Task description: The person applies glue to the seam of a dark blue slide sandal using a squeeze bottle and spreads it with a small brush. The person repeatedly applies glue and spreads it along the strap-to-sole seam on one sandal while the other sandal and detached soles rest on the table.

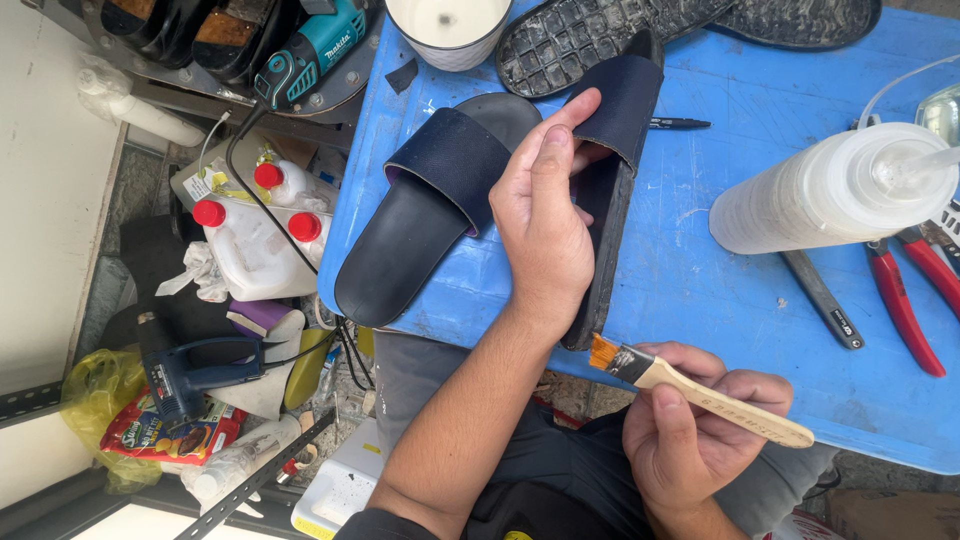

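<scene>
Slide sandal (606, 200): dark navy, stood on its edge on the blue table (700, 280), its strap folded open under the fingers.
Left hand (545, 215): fingers curled around the strap and sole, thumb on top, gripping firmly.
Right hand (690, 430): fingers pinched on the wooden handle of a small brush (690, 388), bristles just below the sandal's sole edge.
Doing it well: keep the strap held back and steady; stroke lightly along the edge.
Beyond the fingers: second sandal (425, 215) to the left, white squeeze bottle (830, 190) and red pliers (905, 300) to the right.

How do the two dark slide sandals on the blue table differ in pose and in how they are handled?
The left sandal lies flat, sole down, untouched; the right sandal stands on its edge, gripped by the left hand. Only the right sandal is near the brush in the right hand. Both are dark, with wide straps.
</scene>
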